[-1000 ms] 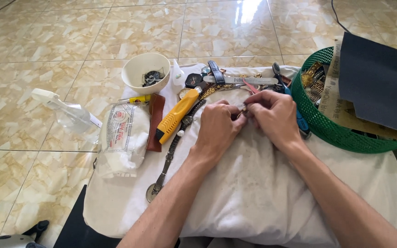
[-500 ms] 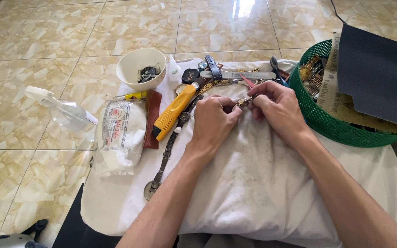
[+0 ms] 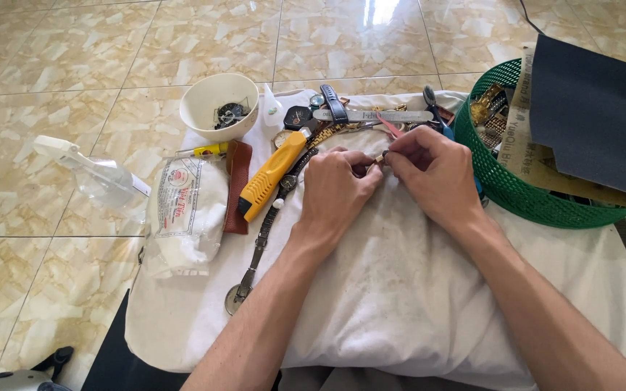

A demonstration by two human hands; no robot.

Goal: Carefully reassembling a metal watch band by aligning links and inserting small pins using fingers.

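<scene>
A: What are the hands doing?
B: The left hand point(image 3: 338, 190) and right hand point(image 3: 432, 174) meet fingertip to fingertip, both pinching a tiny metal part point(image 3: 381, 156) over the white cloth point(image 3: 400, 289).
A: And around them?
B: A yellow plastic-handled tool point(image 3: 271, 174) lies just left of the left hand; a green mesh basket point(image 3: 498, 177) sits right of the right hand

Looks like a home watch-repair setup on the floor, not a proper shop bench. Glossy beige marble-look floor tiles point(image 3: 110, 43) all around, and a white cloth point(image 3: 400, 289) under the hands serves as the work surface. Just beyond the hands there's a scatter of watches and straps point(image 3: 327, 116), left of them a yellow utility knife point(image 3: 269, 177) and a white bowl point(image 3: 219, 105) of small parts, right of them a green mesh basket point(image 3: 516, 192).
</scene>
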